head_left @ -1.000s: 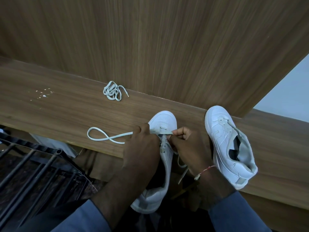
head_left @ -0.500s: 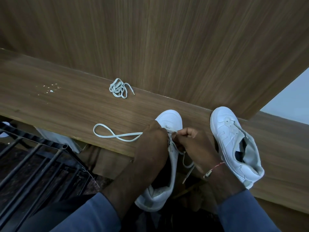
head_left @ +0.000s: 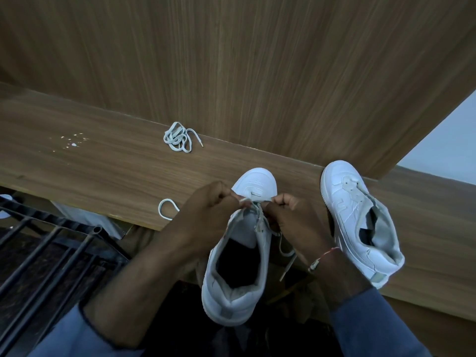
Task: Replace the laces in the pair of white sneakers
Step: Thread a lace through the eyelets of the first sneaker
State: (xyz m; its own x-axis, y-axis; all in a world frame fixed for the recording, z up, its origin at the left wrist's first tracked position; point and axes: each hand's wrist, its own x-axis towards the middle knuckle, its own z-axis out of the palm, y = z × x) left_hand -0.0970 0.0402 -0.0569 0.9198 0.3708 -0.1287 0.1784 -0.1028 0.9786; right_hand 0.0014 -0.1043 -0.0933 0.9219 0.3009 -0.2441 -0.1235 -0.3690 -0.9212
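Gripping the near sneaker (head_left: 237, 266), heel toward me and toe propped on the worktop (head_left: 103, 163) edge, I have the fingers of my left hand (head_left: 206, 204) and right hand (head_left: 291, 215) pinched on the lace (head_left: 245, 200) at the front eyelets. It looks limp, light and flat, so I'd take it by the stiff tip for threading. Farther off, the second sneaker (head_left: 360, 222) lies to the right, seemingly unlaced, with a bundled lace (head_left: 177, 136) beyond.

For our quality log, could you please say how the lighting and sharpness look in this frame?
Head view: dim, bluish light, no glare; the white low-top sneaker whose white lace the left hand and right hand pinch is fairly sharp; the black metal rack sinks into shadow.
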